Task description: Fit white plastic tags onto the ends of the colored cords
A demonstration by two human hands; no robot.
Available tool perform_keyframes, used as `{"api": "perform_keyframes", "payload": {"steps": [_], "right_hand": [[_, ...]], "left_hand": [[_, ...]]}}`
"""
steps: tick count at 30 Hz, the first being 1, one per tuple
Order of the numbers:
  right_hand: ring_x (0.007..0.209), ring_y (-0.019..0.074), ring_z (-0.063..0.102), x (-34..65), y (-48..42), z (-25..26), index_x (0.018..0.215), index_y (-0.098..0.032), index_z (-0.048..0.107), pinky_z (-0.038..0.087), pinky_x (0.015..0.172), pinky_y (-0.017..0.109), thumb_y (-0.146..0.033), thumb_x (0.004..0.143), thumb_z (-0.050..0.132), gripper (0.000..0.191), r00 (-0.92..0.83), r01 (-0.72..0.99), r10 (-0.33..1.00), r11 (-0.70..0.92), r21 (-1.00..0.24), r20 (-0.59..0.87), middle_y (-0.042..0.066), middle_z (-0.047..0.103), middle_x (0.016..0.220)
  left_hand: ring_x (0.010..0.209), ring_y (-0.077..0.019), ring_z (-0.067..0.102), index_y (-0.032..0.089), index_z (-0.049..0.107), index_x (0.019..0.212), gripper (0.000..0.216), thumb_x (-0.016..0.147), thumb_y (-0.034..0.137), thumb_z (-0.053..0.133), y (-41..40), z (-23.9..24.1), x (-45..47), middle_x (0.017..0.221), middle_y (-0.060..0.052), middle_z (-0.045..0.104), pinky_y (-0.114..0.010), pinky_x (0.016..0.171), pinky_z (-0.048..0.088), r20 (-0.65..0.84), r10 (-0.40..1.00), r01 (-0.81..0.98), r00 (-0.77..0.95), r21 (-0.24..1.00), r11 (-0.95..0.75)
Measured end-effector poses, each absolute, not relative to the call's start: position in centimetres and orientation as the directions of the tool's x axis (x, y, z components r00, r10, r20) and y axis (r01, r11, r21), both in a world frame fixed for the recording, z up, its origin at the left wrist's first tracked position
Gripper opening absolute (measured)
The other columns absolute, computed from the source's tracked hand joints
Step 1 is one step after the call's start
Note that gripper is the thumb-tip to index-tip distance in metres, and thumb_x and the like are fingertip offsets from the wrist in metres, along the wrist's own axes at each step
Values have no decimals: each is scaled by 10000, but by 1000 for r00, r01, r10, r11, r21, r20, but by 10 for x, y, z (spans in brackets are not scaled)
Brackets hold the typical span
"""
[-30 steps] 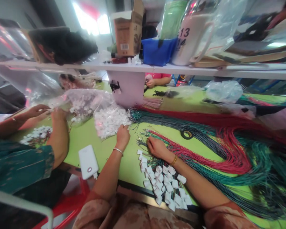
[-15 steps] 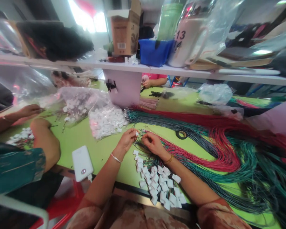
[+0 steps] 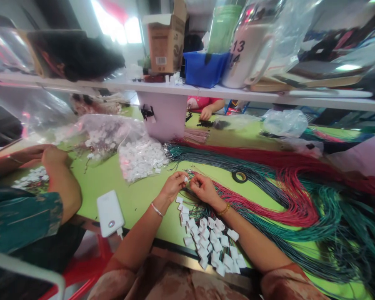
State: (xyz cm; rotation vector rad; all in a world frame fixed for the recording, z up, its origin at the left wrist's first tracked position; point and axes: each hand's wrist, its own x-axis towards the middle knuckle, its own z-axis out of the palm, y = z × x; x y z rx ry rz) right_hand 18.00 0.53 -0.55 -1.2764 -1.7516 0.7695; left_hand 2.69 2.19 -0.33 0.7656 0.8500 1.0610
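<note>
Contact just left of the black tape roll [image 3: 239, 176]: the left hand [image 3: 174, 186] has its fingers pinched on a small white connector [image 3: 185, 179], and the right hand [image 3: 202, 188] has its fingers closed on thin wires [image 3: 190, 193] right against it. Below the roll, a heap of white connectors [image 3: 211, 246] lies on the green desk [image 3: 137, 196]. Far left of the roll sits a white power bank [image 3: 110, 213].
</note>
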Motion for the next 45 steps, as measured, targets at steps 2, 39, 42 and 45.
{"api": "perform_keyframes", "payload": {"steps": [2, 39, 42, 45], "right_hand": [[508, 92, 359, 180, 6, -8, 648, -179, 500, 283, 498, 222, -284, 756, 528, 153, -160, 462, 953, 304, -833, 259, -36, 450, 553], [615, 121, 446, 208, 28, -11, 814, -173, 546, 349, 592, 239, -313, 866, 483, 162, -208, 486, 934, 357, -798, 292, -6, 543, 696], [624, 114, 462, 207, 29, -18, 857, -166, 582, 375, 606, 238, -337, 827, 549, 176, -202, 378, 937, 344, -859, 286, -8, 560, 716], [636, 115, 494, 208, 30, -22, 954, -169, 574, 410, 618, 241, -354, 783, 609, 254, -232, 245, 941, 301, -922, 246, -8, 575, 740]], "left_hand": [[565, -72, 492, 129, 622, 752, 322, 571, 311, 816, 21, -5, 30, 661, -3, 583, -215, 566, 383, -213, 954, -385, 211, 879, 282], [568, -60, 476, 131, 642, 739, 246, 612, 296, 772, 25, -5, 28, 672, 3, 569, -190, 543, 359, -198, 968, -312, 156, 920, 239], [622, -68, 503, 133, 658, 764, 252, 610, 289, 784, 24, -8, 30, 732, -8, 593, -192, 589, 391, -203, 963, -384, 177, 887, 258], [660, -72, 517, 131, 667, 771, 244, 617, 279, 786, 25, -10, 30, 808, -25, 619, -198, 618, 404, -211, 959, -419, 189, 866, 273]]}}
